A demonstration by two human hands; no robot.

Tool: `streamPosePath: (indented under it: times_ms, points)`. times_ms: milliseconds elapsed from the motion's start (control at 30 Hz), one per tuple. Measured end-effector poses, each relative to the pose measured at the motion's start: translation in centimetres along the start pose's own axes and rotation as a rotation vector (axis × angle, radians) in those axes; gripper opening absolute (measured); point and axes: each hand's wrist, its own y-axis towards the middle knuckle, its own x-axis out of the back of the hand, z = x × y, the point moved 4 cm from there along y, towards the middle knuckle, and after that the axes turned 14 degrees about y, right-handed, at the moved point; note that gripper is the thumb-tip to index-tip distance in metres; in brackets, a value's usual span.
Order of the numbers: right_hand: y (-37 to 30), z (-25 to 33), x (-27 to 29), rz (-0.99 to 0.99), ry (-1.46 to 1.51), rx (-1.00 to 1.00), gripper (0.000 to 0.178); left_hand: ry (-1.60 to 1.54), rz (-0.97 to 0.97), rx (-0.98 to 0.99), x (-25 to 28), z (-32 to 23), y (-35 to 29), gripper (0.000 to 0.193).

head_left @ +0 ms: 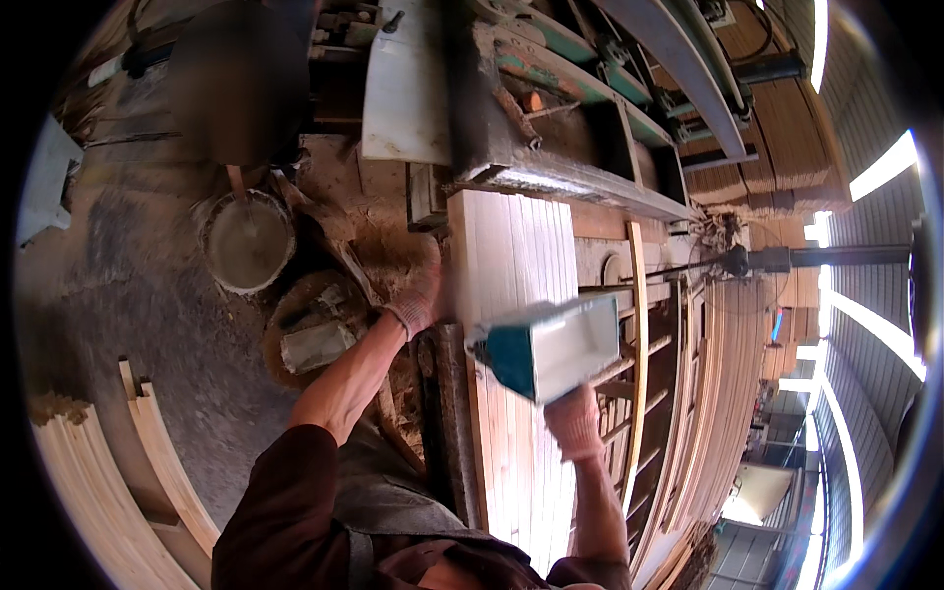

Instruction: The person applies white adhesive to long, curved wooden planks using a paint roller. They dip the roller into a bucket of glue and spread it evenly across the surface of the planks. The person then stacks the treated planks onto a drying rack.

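My right hand [575,425], in a pale knit glove, is closed on the near right end of a teal box-shaped glue spreader [509,354]. The open box is whitish inside and sits tilted across a row of pale wooden strips [526,462] laid side by side. Beyond the box the strips carry a wet-looking white film; on the near side they show bare wood. My left hand [421,290], gloved too, is by the left edge of the strips, apart from the box. Motion smears its fingers, so their pose is unclear.
A metal-framed machine [590,187] stands at the far end of the strips. Left of me are a bucket [248,241] of whitish liquid and a round container [315,324]. Timber [98,482] lies at lower left. Slatted racking [644,393] runs along the right. Another person [236,88] is at far left.
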Motion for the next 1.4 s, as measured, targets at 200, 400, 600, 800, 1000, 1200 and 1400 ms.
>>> streamPosePath:
  times_ms: [200, 400, 600, 800, 1000, 1200, 1400]
  points:
    - [15.7, 1.7, 1.5, -0.283, 0.338, -0.052, 0.025, 0.019, 0.013, -0.128, 3.3, 2.1, 1.8, 0.109]
    - [22.3, 0.3, -0.7, -0.246, 0.74, -0.285, 0.042, 0.094, -0.044, 0.012, 5.0, 2.5, 2.0, 0.111]
    - [8.9, 2.8, -0.6, -0.091, 0.556, -0.277, 0.048, 0.171, -0.329, -0.055, 3.9, 0.7, -1.9, 0.109]
    - [-22.7, -2.9, -11.8, -0.105, -0.094, 0.047, 0.031, 0.322, -0.315, -0.089, 3.4, 3.0, -6.3, 0.118]
    - [-60.9, -2.5, -16.4, 0.224, 0.09, -0.413, 0.04, 0.893, -0.585, -0.168, 4.8, 9.7, -12.4, 0.109]
    - [-85.5, -0.2, -14.5, 0.026, 0.371, -0.883, 0.041, 1.23, -0.528, -0.11, -3.3, 14.9, -19.7, 0.089]
    - [-86.4, -4.9, -14.1, -0.044, 0.344, -1.108, 0.026, 1.529, -0.519, -0.288, -1.5, 16.5, -17.1, 0.074]
